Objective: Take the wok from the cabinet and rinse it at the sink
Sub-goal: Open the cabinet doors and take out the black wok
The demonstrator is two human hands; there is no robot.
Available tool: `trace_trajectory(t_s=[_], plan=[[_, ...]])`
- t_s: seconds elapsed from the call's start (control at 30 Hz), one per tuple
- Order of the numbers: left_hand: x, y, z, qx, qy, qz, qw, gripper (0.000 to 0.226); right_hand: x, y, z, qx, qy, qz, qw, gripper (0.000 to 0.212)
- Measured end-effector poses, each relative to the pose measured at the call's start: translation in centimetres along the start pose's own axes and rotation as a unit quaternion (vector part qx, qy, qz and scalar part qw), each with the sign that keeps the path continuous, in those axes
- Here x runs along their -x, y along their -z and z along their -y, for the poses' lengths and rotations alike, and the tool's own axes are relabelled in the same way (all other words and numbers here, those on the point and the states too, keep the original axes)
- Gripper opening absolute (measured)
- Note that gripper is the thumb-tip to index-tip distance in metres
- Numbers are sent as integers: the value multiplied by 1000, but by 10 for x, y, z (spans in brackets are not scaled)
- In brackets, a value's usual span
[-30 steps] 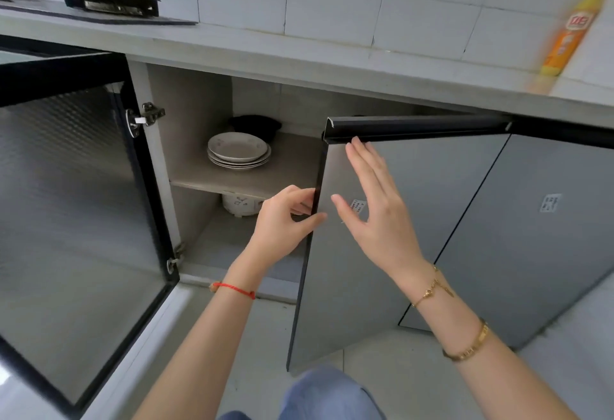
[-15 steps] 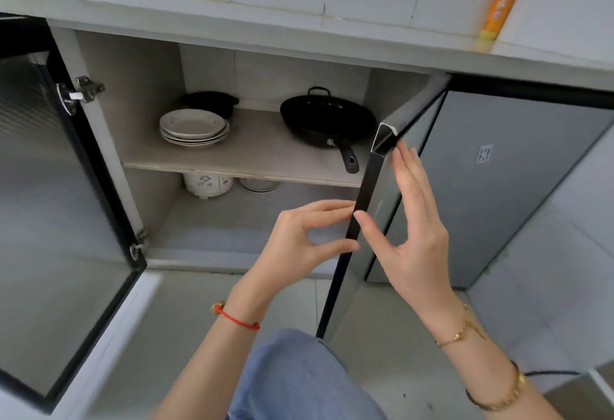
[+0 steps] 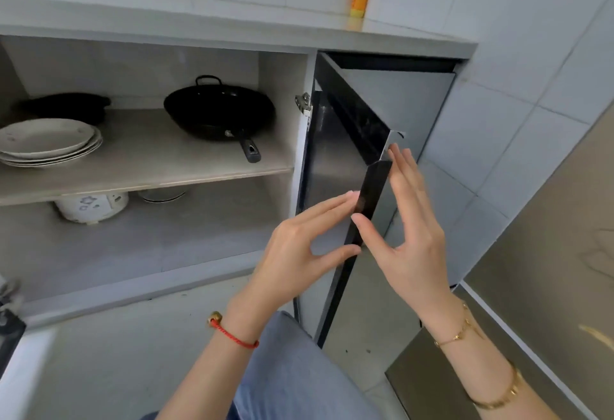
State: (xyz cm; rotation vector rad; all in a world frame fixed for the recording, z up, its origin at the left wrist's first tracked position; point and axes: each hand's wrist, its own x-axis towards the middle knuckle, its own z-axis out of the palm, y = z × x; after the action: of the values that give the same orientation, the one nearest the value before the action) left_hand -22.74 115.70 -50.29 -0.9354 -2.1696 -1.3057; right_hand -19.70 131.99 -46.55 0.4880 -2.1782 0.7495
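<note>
Head view: left hand (image 3: 299, 246) and right hand (image 3: 408, 236), both with fingers spread, press the cabinet door (image 3: 345, 160) edge, gripping nothing. Swing it fully clear before reaching. Wok (image 3: 219, 112) sits on the upper shelf (image 3: 149, 160), handle outward; plates (image 3: 50, 142) well apart, unobstructing.

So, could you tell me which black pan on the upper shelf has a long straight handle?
The wok on the right; the black pot behind the plates shows none.
</note>
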Motion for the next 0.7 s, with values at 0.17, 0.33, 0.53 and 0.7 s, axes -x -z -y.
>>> trace_trajectory(t_s=[0.17,0.33,0.53,0.7], plan=[[-20,-29,-6,-45,-6,14,999,88,6,17,-18,24,-49,-23,998,66],[-38,-56,-3,-74,2,29,997,104,8,30,-38,71,-67,-51,994,65],[-56,-83,1,-43,-24,52,997,100,9,43,-58,118,-87,-69,987,68],[-63,-95,4,-26,-36,49,998,92,9,50,-73,135,-95,-71,984,67]])
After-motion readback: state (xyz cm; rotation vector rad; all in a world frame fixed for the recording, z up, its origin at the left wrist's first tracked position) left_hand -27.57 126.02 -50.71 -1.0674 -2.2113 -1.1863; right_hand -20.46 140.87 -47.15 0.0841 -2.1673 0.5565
